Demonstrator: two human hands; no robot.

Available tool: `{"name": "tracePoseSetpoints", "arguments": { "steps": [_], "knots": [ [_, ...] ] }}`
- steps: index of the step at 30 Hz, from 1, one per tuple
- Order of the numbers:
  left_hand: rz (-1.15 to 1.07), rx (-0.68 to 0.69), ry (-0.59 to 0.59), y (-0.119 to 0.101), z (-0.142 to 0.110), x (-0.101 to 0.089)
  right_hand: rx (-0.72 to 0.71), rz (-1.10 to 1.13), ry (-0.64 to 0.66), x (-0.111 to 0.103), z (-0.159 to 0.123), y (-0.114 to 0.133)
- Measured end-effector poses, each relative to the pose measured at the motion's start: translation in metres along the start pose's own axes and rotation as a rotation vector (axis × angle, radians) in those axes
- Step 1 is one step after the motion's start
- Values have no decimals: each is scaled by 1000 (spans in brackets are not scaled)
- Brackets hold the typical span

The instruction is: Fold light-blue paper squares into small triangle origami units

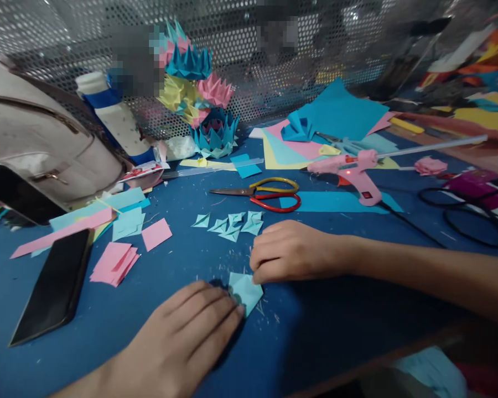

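Note:
A small light blue square of paper (245,291) lies on the blue table with one corner creased. My right hand (290,251) has its fingers curled, with thumb and fingertips closed on the paper's upper right corner. Fingers long and low, my left hand (191,326) rests flat from the lower left, its fingertips touching the paper's left edge. Just beyond are several folded light blue pieces (231,225). Behind them lie scissors (255,192) with one yellow and one red handle.
A pink glue gun (359,168) with its cord stands at the right. On the left are a phone (53,287), pink paper squares (114,264), paper strips (66,232) and a bag (37,132). Folded paper flowers (213,132) and a bottle (116,119) stand at the back.

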State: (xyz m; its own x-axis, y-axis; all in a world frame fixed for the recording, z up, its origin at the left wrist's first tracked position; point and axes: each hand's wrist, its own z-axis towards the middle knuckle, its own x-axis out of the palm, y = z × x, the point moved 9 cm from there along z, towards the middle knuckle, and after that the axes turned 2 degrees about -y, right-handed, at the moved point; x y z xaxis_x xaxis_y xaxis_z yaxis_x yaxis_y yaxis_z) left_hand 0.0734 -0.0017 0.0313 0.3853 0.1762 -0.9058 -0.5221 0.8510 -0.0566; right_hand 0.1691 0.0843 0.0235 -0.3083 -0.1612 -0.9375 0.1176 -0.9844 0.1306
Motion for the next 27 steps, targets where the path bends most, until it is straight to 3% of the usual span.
{"name": "tracePoseSetpoints", "arguments": {
  "steps": [3,5,14,27],
  "knots": [
    [63,16,55,-7,-4,8,-8,-7,20,0,-3,-1],
    [70,-30,28,-3,-2,10,-10,10,4,-1,-4,-2],
    [74,-55,89,3,1,28,63,256,-24,-1,-4,-13],
    [87,-51,103,1,14,25,302,535,138,19,2,-22]
  ]
}}
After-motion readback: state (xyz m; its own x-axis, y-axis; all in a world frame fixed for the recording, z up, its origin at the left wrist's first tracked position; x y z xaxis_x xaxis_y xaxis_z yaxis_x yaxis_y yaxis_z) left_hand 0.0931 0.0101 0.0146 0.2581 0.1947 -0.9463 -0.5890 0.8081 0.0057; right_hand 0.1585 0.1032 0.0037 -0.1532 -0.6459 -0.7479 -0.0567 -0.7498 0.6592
